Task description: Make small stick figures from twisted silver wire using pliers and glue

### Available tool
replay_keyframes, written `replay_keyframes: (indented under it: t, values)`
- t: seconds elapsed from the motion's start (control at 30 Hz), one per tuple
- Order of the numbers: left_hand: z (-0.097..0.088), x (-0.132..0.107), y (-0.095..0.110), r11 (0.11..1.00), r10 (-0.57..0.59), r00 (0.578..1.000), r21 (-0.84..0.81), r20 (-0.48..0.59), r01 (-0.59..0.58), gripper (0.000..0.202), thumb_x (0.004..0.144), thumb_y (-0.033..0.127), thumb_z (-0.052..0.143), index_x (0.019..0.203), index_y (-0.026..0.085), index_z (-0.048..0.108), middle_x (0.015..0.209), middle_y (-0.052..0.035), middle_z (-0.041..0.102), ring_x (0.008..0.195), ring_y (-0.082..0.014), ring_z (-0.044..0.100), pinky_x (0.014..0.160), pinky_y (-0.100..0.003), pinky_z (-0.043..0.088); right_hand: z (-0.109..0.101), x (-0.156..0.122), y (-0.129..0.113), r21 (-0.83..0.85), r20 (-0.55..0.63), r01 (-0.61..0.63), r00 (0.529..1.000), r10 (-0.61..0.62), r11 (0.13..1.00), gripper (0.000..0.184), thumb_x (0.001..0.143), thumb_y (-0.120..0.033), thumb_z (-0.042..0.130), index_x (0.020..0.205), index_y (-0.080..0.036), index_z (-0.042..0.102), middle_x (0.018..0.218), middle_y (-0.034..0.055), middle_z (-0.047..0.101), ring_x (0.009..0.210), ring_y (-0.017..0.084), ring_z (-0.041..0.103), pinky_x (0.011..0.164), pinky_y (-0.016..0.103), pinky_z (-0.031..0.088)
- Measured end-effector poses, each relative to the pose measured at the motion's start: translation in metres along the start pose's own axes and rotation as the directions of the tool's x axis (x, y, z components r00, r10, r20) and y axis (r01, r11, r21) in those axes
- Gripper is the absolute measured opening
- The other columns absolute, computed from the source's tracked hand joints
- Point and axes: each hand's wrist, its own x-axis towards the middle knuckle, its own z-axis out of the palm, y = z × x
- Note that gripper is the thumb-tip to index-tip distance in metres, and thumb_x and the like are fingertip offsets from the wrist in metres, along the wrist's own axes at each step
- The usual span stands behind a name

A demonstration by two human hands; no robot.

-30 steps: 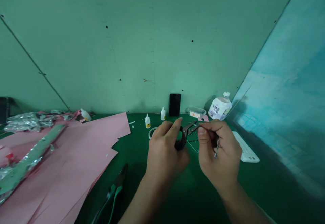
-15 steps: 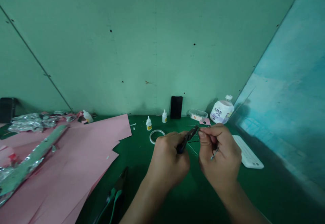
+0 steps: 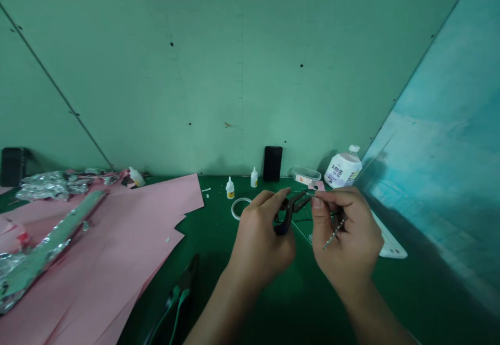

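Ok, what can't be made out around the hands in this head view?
All head view:
Left hand hides the handles of the black pliers.
What their tips pinch is too small to tell.
Right hand hides one end of the twisted wire.
Bottom edge cuts off the green-handled pliers.

Left hand (image 3: 260, 241) gripping, right hand (image 3: 347, 241) pinching

Two hands are working: the left hand (image 3: 260, 241) is gripping one pair of pliers (image 3: 287, 212), and the right hand (image 3: 347, 235) is pinching one twisted wire (image 3: 335, 233). A second pair of green-handled pliers (image 3: 180, 290) is lying nearby. Three small glue bottles (image 3: 230, 188), one phone (image 3: 272, 163), one plastic tub (image 3: 305, 175), one large white bottle (image 3: 342, 167) and one tape roll (image 3: 241, 208) are sitting around them.
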Motion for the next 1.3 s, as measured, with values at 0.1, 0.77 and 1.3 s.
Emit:
replay_keyframes:
  t: [0.1,0.77,1.3]
  values:
    - [0.002,-0.001,0.001,1.000,0.018,1.000,-0.009,-0.010,-0.018,0.060,0.069,-0.001,0.048,0.126,0.012,0.060,0.103,-0.0092,0.064,0.088,-0.0178,0.062,0.075,-0.029,0.054,0.000,0.000,-0.001,0.023,0.009,0.020,1.000,-0.021,1.000,0.010,0.085,-0.009,0.059,0.089,-0.019,0.057,0.081,0.0010,0.057,0.076,0.015,0.059,0.066,0.031,0.048]
    - [0.006,-0.002,0.002,0.999,0.035,0.998,0.023,-0.058,-0.033,0.053,0.066,-0.003,0.045,0.110,0.013,0.068,0.077,-0.0040,0.059,0.067,-0.0144,0.054,0.056,-0.024,0.040,0.004,-0.003,-0.001,0.011,-0.006,0.015,1.000,-0.015,1.000,0.009,0.086,-0.010,0.059,0.089,-0.018,0.056,0.083,0.0015,0.056,0.079,0.014,0.059,0.066,0.027,0.050]
    - [-0.006,0.003,-0.005,0.986,0.058,0.994,0.162,-0.097,-0.041,0.058,0.068,0.003,0.052,0.125,0.013,0.059,0.108,-0.0104,0.063,0.095,-0.0220,0.061,0.080,-0.036,0.053,-0.005,-0.001,-0.005,0.237,0.153,-0.343,0.937,0.314,0.909,0.006,0.090,-0.025,0.060,0.086,-0.021,0.063,0.075,-0.0012,0.061,0.064,0.009,0.055,0.055,0.020,0.047]
